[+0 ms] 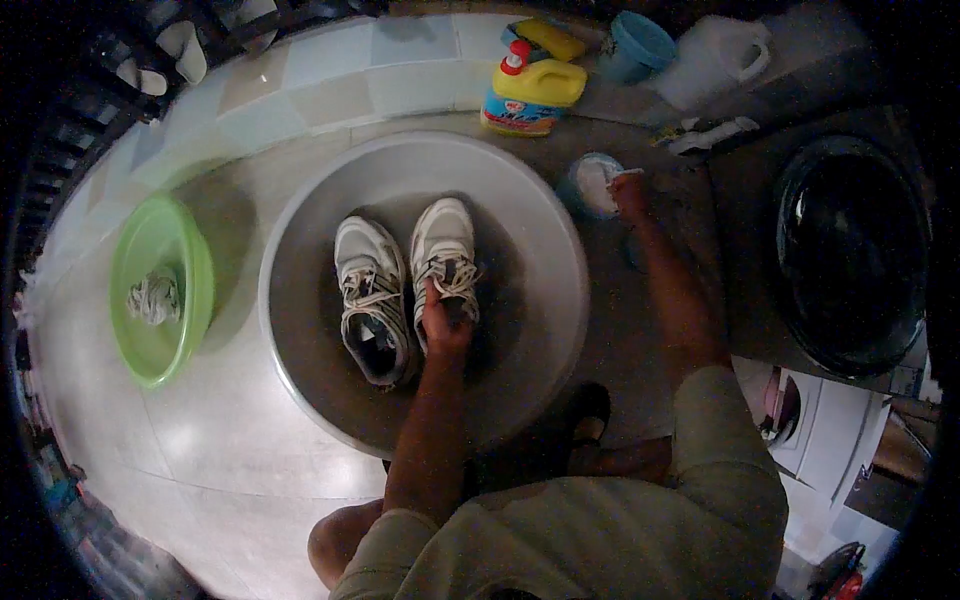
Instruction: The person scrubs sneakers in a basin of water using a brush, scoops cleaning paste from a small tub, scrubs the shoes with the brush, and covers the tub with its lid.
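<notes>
Both sneakers (pixel 364 248) sit in the big grey basin (pixel 553 230), and the left hand (pixel 446 328) has its fingers clamped on one's heel end. Right hand (pixel 630 193)'s at the small tub (pixel 590 182), can't tell if those fingers are closed.

1. the scene is dim overall, with muted colours and speckled grain in the dark areas.
2. the pale floor (pixel 200 440) is brightest at lower left, where a soft, whitish glare spreads.
3. the green basin (pixel 195 270) throws a soft shadow to its right, suggesting light from the left.
4. inside the grey tub (pixel 520 200), the lower part sinks into murky shade, while the shoes (pixel 445 225) stand out paler.
5. the right side is gloomier; the black basin (pixel 850 260) shows only faint reflections.
6. wide-angle distortion bows the wall tiles (pixel 410 95), and black vignetting swallows the corners.
7. detail is soft: the label on the yellow bottle (pixel 540 90) is hard to read, and the far left edge smears.
</notes>
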Motion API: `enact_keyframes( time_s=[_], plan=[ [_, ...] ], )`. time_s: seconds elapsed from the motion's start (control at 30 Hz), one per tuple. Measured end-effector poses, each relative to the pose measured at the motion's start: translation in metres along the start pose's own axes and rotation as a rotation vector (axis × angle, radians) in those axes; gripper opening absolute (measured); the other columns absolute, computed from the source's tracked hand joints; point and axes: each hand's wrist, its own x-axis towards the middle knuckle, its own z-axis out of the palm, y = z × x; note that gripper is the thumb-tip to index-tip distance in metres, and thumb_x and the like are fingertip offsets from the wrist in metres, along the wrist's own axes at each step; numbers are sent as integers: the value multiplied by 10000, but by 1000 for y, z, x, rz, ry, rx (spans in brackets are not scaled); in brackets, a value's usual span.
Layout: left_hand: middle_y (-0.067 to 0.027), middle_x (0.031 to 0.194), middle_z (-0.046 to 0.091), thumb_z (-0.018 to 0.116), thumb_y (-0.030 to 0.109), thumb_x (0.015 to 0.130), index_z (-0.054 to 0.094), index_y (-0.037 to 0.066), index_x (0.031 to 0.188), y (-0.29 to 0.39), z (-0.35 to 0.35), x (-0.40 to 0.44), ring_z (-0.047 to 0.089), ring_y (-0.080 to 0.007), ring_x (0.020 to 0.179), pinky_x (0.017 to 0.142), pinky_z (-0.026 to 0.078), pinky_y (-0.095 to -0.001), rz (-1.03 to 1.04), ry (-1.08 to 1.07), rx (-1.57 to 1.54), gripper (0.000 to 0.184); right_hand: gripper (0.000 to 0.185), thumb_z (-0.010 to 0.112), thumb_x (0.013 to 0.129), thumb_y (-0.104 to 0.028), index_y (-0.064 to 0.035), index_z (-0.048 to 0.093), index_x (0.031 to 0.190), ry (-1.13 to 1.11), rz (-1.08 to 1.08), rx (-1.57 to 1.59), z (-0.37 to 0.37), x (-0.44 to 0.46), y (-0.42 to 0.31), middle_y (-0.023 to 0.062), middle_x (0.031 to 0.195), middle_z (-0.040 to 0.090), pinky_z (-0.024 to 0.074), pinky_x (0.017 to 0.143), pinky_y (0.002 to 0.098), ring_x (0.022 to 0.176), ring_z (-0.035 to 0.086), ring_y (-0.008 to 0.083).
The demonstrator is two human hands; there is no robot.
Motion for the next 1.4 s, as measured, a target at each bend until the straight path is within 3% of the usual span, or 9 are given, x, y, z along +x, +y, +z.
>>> enact_keyframes(
  time_s=[0.17, 0.23, 0.37, 0.43, 0.63, 1.03, 1.17, 1.27, 1.4],
  plan=[
    [-18, 939, 571, 394, 389, 828, 504, 83, 1024, 0, 11, -4, 550, -159, 794, 639, 443, -255, 1, 15, -5, 379, 104, 626, 633, -141, -40, 611, 650, 59, -50, 161, 3, 6, 24, 72, 586, 571, 429, 473, 289, 493, 536, 140],
    [-37, 962, 563, 385, 383, 832, 501, 74, 1027, 1, 15, -7, 543, -181, 818, 690, 435, -271, -4, 62, -43, 384, 114, 622, 657, -138, -26, 613, 678, -81, 230, 343, -13, -1, 3, 53, 601, 579, 424, 466, 266, 487, 528, 120],
    [-52, 985, 553, 377, 376, 837, 498, 64, 1033, 1, 17, -10, 534, -195, 849, 738, 421, -284, 44, 23, -33, 387, 129, 615, 673, -141, -17, 613, 709, 2, 8, 244, -21, -2, -3, 40, 599, 574, 421, 468, 257, 503, 523, 110],
    [-38, 935, 570, 429, 369, 816, 484, 78, 1051, 0, 18, -9, 553, -170, 792, 645, 462, -284, 76, 0, -75, 378, 147, 612, 675, -137, -3, 606, 735, -97, 325, 537, -25, -4, -7, 30, 598, 565, 415, 470, 250, 505, 509, 98],
    [-64, 1011, 542, 338, 362, 854, 474, 51, 1064, 0, 12, -6, 522, -210, 897, 782, 409, -312, 62, -47, -56, 399, 134, 600, 688, -134, -9, 590, 735, -133, 155, 548, -39, -10, -24, 14, 587, 547, 398, 468, 236, 502, 483, 87],
    [-62, 1029, 529, 375, 388, 834, 463, 60, 1080, 0, 14, -10, 509, -219, 907, 794, 397, -328, 26, 62, -45, 419, 134, 571, 735, -186, -71, 560, 801, -118, 461, 1156, -36, -18, -12, -13, 679, 513, 400, 528, 224, 598, 477, 87],
    [-55, 1019, 533, 393, 401, 824, 466, 70, 1081, -1, 3, -1, 512, -212, 895, 776, 402, -320, 16, -87, -65, 425, 147, 571, 737, -184, -76, 543, 833, -182, 325, 1367, -39, -12, 12, -4, 741, 517, 408, 560, 231, 648, 485, 107],
    [-51, 1005, 539, 407, 417, 813, 472, 78, 1073, 1, -12, 12, 522, -209, 874, 751, 414, -313, -65, -66, -105, 433, 139, 561, 741, -164, -63, 534, 833, -229, 428, 1533, -87, -15, -39, 3, 760, 514, 408, 588, 227, 667, 487, 113],
    [-37, 963, 557, 410, 431, 807, 485, 93, 1054, -1, 6, -2, 530, -181, 837, 730, 421, -297, -5, -146, -74, 425, 147, 556, 745, -152, -31, 531, 825, -320, 239, 1283, -143, -49, -174, 11, 736, 508, 410, 605, 227, 657, 481, 101]
  ],
)
